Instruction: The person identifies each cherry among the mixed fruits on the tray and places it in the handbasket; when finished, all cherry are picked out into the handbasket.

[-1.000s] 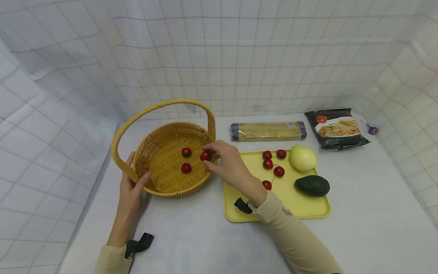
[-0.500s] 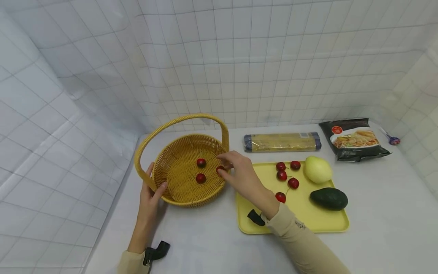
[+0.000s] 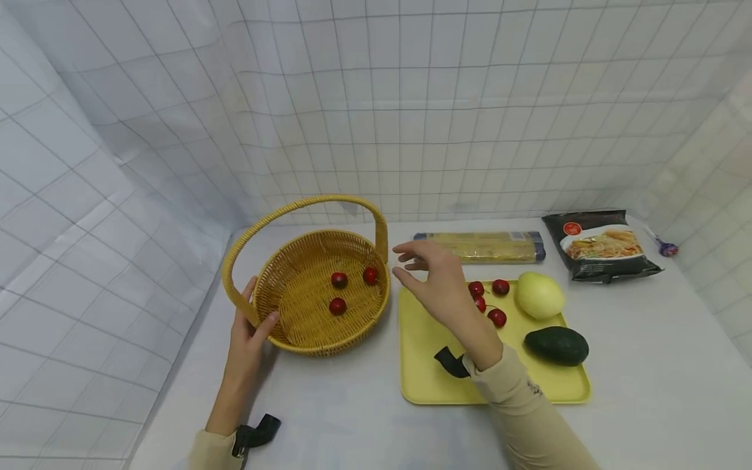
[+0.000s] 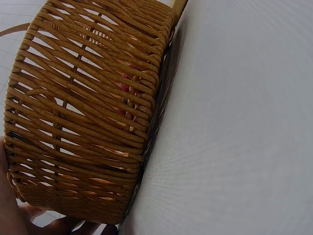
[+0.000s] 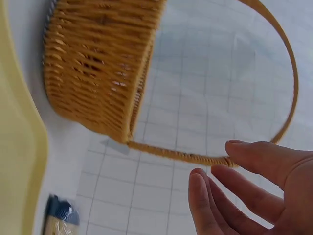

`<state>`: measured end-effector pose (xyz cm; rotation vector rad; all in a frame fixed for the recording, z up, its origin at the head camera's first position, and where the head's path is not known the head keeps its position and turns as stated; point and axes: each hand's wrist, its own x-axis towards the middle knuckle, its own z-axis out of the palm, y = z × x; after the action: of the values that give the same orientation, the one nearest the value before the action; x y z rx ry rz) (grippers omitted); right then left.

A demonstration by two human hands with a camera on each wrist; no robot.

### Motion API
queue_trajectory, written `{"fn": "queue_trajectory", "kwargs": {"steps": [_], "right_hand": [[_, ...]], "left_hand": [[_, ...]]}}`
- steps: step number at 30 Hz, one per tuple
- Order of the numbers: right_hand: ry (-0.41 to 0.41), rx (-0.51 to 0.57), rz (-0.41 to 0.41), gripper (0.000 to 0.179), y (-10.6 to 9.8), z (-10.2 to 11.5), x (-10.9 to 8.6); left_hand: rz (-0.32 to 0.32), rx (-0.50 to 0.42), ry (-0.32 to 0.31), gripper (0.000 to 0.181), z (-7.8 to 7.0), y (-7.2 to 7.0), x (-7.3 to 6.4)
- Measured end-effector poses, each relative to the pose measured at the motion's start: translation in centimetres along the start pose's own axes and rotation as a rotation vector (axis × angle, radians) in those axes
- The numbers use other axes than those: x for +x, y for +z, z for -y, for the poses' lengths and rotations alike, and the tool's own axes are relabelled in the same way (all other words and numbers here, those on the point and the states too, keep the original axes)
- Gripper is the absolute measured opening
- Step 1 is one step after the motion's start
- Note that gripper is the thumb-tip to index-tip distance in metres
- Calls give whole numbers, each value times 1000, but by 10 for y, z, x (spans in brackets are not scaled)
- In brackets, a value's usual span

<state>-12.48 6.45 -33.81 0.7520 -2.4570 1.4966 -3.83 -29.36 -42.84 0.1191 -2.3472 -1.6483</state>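
A round wicker basket (image 3: 305,333) with a tall arched handle stands on the left of the table; three cherries (image 3: 337,306) lie inside it. My left hand (image 3: 245,346) grips the basket's left rim, thumb over the edge and fingers on the outside. In the left wrist view the woven wall (image 4: 78,112) fills much of the picture. My right hand (image 3: 437,281) hovers between basket and tray with parted fingers and nothing in them. Below it, several cherries (image 3: 497,318) rest on the yellow tray (image 3: 429,385), some partly hidden by that hand.
A yellow-green fruit (image 3: 540,295) and a dark green avocado (image 3: 556,346) sit on the tray's right side. Behind the tray lie a long wrapped yellow pack (image 3: 487,251), a black food packet (image 3: 602,247) and a lollipop (image 3: 668,249). White gridded sheeting hangs around the table.
My right hand has let go of a cherry at the basket's right side and drawn back right, over the tray's edge. My left hand keeps its hold on the rim.
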Motion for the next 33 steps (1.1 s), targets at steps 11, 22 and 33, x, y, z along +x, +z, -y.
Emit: {"fn": "queue_trajectory", "kwargs": {"steps": [11, 22, 33], "right_hand": [[99, -9, 0, 36, -33, -22, -13], [280, -104, 88, 39, -80, -49, -14], [354, -180, 119, 39, -117, -65, -17]], "left_hand": [[5, -39, 10, 75, -1, -9, 3], [-8, -39, 15, 74, -1, 1, 4], [-24, -41, 18, 74, -1, 0, 4]]}}
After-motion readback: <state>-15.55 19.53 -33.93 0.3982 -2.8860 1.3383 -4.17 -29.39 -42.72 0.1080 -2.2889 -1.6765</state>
